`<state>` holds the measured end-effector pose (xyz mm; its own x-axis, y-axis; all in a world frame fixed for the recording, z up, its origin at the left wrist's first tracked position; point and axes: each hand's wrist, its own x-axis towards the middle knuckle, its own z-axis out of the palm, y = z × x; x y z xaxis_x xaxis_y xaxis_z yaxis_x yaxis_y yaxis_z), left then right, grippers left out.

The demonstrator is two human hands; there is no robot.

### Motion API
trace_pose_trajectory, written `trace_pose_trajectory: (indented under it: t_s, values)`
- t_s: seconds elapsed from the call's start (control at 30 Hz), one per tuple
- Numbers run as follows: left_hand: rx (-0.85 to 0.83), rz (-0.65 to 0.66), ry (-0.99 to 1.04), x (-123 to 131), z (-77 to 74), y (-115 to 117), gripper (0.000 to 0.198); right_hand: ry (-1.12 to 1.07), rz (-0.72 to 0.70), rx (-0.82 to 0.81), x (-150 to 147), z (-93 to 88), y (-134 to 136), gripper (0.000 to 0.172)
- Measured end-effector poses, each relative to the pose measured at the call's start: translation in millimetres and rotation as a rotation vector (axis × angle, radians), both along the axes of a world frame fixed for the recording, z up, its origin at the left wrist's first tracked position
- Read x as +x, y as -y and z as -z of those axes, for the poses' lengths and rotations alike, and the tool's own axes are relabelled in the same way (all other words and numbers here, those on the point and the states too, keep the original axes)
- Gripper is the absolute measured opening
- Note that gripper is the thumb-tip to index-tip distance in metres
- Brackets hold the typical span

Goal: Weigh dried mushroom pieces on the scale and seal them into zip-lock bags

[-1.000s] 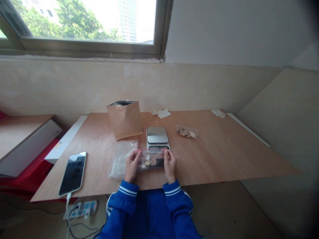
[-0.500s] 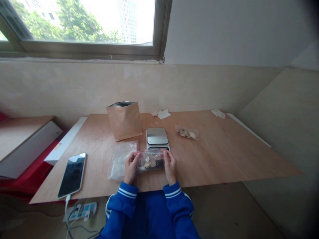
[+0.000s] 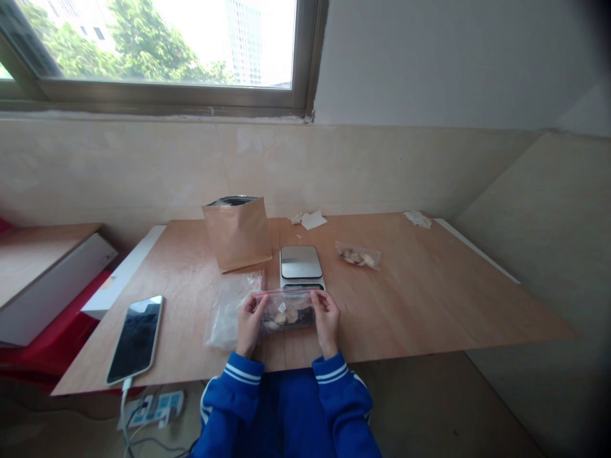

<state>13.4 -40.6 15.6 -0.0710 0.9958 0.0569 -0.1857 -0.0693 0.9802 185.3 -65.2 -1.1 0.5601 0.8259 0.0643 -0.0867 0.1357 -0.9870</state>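
Between my hands is a clear zip bag [image 3: 287, 316] with a red strip along its top edge and pale and dark dried pieces inside. My left hand [image 3: 249, 323] pinches its upper left corner; my right hand [image 3: 327, 321] pinches the upper right one. Both hands are closed on the bag near the table's front edge. Just behind it sits a kitchen scale [image 3: 301, 263] with a bare metal plate, its front partly covered by the bag. To the left, flat clear zip bags [image 3: 224, 315] lie on the table, partly behind my left hand.
An open brown paper pouch [image 3: 238, 235] stands at the back left. Another filled clear bag [image 3: 358, 255] lies right of the scale. A phone [image 3: 136, 340] with a cable rests at the left edge. Paper scraps [image 3: 314, 220] lie by the wall.
My right hand has shifted very slightly to the right along the bag's top edge. Both hands keep their hold, and the other things stay in place.
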Motion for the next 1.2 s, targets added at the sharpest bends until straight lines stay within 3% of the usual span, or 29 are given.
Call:
trace_pose_trajectory:
  t_s: [0.33,0.6,0.73,0.93,1.2]
  values:
    - [0.040,-0.062,-0.079,-3,-1.5,2,0.033,0.054,0.022,-0.015,3,9.7,1,0.043]
    - [0.067,-0.031,-0.129,-1,-1.7,3,0.032,0.077,0.061,-0.026,3,9.5,0,0.045]
    - [0.069,0.032,-0.133,0,-0.3,2,0.027,0.051,0.012,-0.026,2,4.8,2,0.042]
    - [0.073,0.008,-0.128,0,-0.9,3,0.026,0.007,-0.106,-0.028,0,-3.7,4,0.037]
    - [0.055,-0.004,-0.135,-1,-0.6,4,0.027,0.068,-0.049,-0.050,1,-0.4,3,0.038]
